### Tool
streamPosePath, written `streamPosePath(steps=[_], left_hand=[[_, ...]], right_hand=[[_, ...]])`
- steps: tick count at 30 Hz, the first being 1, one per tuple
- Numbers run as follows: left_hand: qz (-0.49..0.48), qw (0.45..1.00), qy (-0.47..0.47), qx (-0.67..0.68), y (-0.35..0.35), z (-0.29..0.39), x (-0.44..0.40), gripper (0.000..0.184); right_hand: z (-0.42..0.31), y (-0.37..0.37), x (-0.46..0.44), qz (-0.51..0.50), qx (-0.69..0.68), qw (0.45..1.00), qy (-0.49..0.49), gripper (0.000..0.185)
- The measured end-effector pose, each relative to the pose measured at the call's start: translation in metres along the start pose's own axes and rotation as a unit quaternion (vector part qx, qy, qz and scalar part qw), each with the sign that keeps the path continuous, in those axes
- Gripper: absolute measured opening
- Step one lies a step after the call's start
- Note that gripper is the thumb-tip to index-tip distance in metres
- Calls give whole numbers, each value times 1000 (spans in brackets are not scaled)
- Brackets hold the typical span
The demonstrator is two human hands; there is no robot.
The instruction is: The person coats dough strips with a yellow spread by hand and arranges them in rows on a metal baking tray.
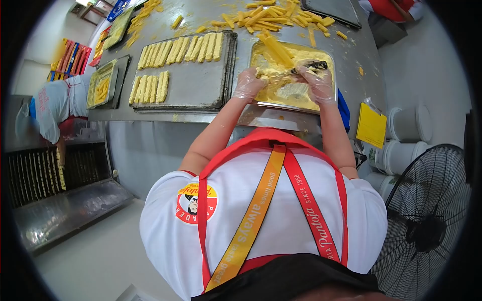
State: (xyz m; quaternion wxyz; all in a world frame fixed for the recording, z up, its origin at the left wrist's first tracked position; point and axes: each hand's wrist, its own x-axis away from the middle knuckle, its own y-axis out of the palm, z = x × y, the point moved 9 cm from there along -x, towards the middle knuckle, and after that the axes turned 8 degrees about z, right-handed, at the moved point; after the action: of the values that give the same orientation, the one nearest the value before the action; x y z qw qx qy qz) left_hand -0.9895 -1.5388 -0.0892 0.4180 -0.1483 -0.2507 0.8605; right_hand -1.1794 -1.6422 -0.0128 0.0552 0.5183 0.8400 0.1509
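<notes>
Both hands wear clear plastic gloves and work over a metal tray (329, 103) smeared with pale yellow cream. In my right hand (318, 84) is a black-handled tool (316, 65) that looks like a spatula, its other end coated in cream. My left hand (249, 84) is curled at the tray's left side, cream on its fingertips; what it pinches, if anything, is hard to make out. Several yellow bread sticks (276, 49) rest together in the far part of the tray. To the left, a dark baking sheet (193, 85) carries rows of cream-coated sticks (182, 49).
Loose yellow sticks (268, 17) are heaped at the table's far side. Another tray (103, 88) stands at the table's left end. A co-worker (55, 103) bends over a rack at left. White buckets (409, 124) and a black fan (427, 228) stand at right.
</notes>
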Motion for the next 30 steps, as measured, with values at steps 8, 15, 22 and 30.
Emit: streamPosePath(steps=[8, 15, 22, 30], left_hand=[[191, 977, 5, -92, -116, -13, 48, 26], [420, 861, -5, -285, -272, -129, 90, 14], [393, 858, -44, -327, -280, -179, 85, 22], [408, 850, 22, -333, -239, -101, 73, 45]], right_hand=[[18, -67, -36, 105, 358, 925, -72, 20], [23, -54, -26, 117, 284, 950, -64, 22], [26, -40, -30, 95, 354, 923, -115, 19], [46, -2, 4, -125, 233, 963, 43, 18]])
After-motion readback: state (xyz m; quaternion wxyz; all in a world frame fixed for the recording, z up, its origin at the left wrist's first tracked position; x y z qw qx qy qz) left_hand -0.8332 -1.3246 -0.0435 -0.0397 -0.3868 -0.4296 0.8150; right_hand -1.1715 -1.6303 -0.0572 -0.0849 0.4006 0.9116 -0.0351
